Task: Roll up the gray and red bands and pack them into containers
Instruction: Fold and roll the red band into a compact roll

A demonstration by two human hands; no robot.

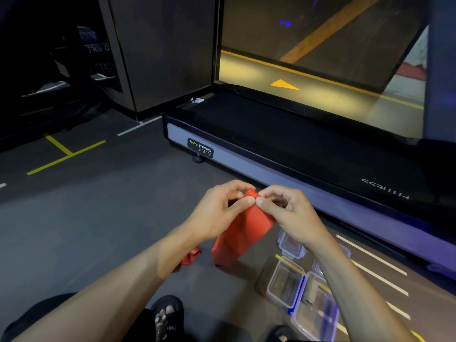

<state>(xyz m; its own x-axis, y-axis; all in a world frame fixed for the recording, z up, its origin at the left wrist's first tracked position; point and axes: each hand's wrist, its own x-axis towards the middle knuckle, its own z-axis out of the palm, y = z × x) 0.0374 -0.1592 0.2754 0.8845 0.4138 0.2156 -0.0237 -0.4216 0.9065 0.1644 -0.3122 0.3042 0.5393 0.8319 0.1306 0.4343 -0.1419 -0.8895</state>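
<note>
While red band [243, 233] hangs toward floor [103, 218], left hand [217, 213] and right hand [293, 215] fingers pinch its top edge; clear containers [286, 285] near right.

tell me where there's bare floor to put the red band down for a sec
Bare floor lies to the left, between the yellow floor lines and the left hand, and ahead of the hands up to the treadmill. It is crowded lower right, where clear containers cluster under the right hand. The red band hangs over the middle.
</note>
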